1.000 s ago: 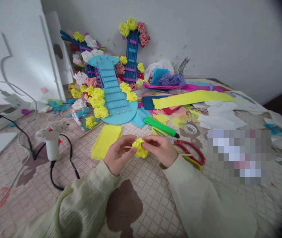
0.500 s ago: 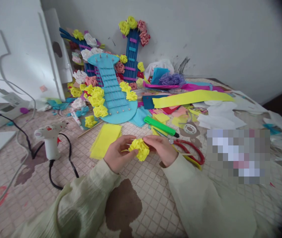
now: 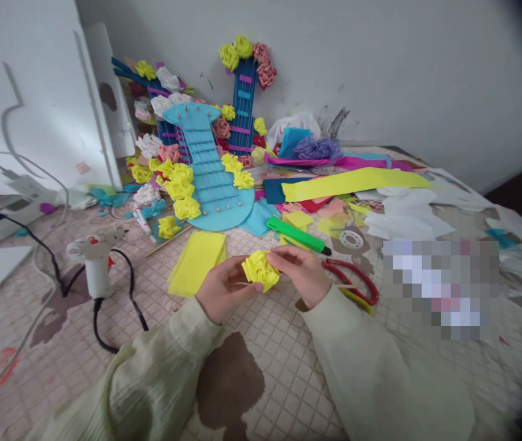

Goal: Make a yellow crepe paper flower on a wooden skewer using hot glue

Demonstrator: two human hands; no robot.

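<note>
Between my two hands, above the table, is a crumpled yellow paper flower (image 3: pixel 260 270). My left hand (image 3: pixel 225 288) grips it from the left, thumb along its lower edge. From the other side my right hand (image 3: pixel 303 274) pinches its upper right petals. Just behind my left hand lies a stack of yellow paper sheets (image 3: pixel 197 263). Beyond the flower stands a light blue guitar-shaped board (image 3: pixel 210 171) with strings and yellow flowers along its sides. A green utility knife (image 3: pixel 296 234) and red-handled scissors (image 3: pixel 355 278), partly hidden, lie near my right hand.
A white glue gun (image 3: pixel 97 263) with a black cord stands at the left. Dark blue decorated boards (image 3: pixel 244 92) lean against the wall. A yellow strip (image 3: pixel 357 184), white paper (image 3: pixel 408 214) and a tape roll (image 3: pixel 351 239) lie at the back right.
The flower has been turned and tilted slightly in my fingers, and moved a little up. My left thumb has shifted right along its lower edge.
</note>
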